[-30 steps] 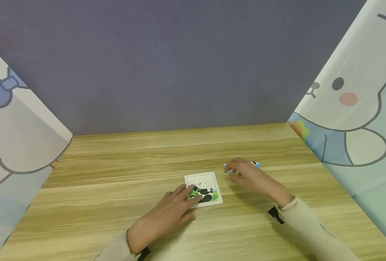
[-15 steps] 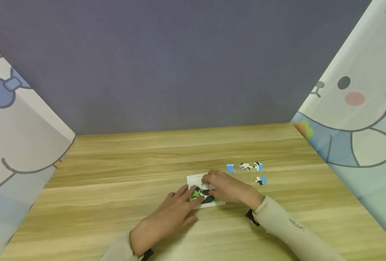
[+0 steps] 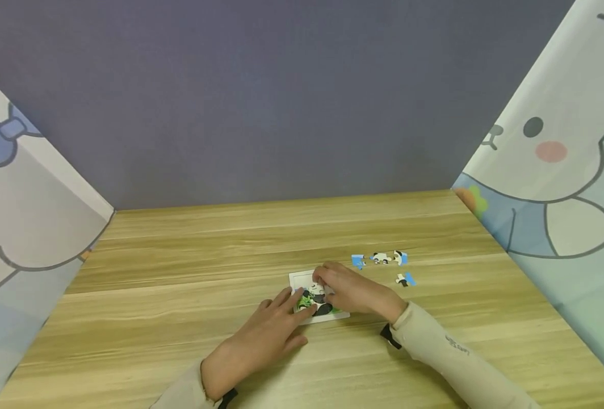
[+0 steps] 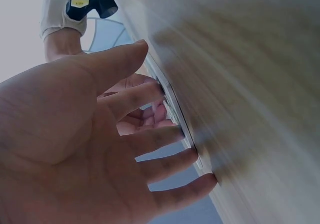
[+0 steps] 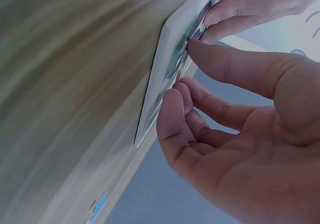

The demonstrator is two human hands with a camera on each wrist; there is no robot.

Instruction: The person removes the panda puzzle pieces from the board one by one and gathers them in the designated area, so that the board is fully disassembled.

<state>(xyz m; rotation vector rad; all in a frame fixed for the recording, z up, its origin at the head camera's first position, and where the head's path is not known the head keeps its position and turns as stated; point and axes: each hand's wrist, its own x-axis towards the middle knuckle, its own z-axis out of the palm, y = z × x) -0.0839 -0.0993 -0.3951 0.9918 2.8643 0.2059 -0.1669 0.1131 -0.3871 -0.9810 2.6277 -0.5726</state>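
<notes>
A small square white puzzle tray (image 3: 296, 278), holding part of a green, black and white panda picture (image 3: 322, 309), lies on the wooden table. My left hand (image 3: 263, 335) is spread at its left side, two fingertips resting on the picture and its frame. From the right, my right hand (image 3: 355, 289) reaches over the tray's upper part. In the right wrist view its thumb and curled fingers pinch a small puzzle piece (image 5: 181, 72) at the tray surface, mostly hidden by the fingers. In the left wrist view the left fingertips (image 4: 182, 131) touch along the tray edge.
Several loose puzzle pieces lie right of the tray: a blue one (image 3: 358, 261), a panda-face one (image 3: 381, 258), a blue-and-white one (image 3: 401, 258) and another nearer (image 3: 406, 279). A grey partition (image 3: 281, 113) stands behind the table (image 3: 189, 250), with cartoon-printed panels (image 3: 547, 187) at the sides.
My right hand has moved left from the loose pieces to the tray, uncovering those pieces, and over the last half second stays there. My left hand has stayed on the tray.
</notes>
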